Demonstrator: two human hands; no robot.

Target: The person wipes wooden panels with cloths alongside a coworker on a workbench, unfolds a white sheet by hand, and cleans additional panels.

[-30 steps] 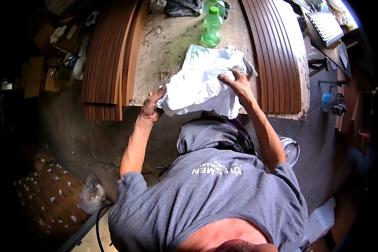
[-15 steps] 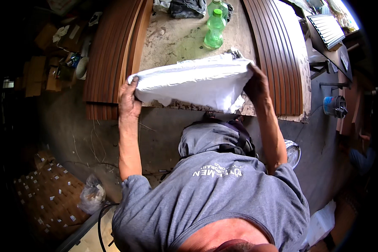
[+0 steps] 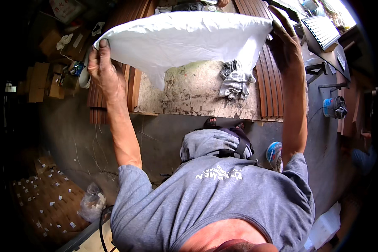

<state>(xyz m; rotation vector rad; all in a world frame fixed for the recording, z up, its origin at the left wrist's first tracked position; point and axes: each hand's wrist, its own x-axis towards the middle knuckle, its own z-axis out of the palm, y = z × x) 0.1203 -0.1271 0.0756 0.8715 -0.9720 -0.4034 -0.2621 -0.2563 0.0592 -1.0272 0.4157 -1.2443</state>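
A white cloth hangs stretched between my two hands above the worktable. My left hand pinches its left corner, thumb on top. At the right corner my right hand grips the cloth, some of its fingers extended upward. Below the cloth's right end, a crumpled grey-stained rag lies on the tabletop. The cloth covers the middle of the table, and the green bottles seen there earlier are hidden.
Brown grooved panels lie along the table's left side and right side. Buckets stand on the floor: one at right, another beside my right arm. Cardboard boxes are stacked at left; a clear plastic bag sits lower left.
Both hands have risen and moved farther apart, pulling the white cloth wider and away from me. The grey-stained rag on the table has come into fuller view; the green bottles are now covered.
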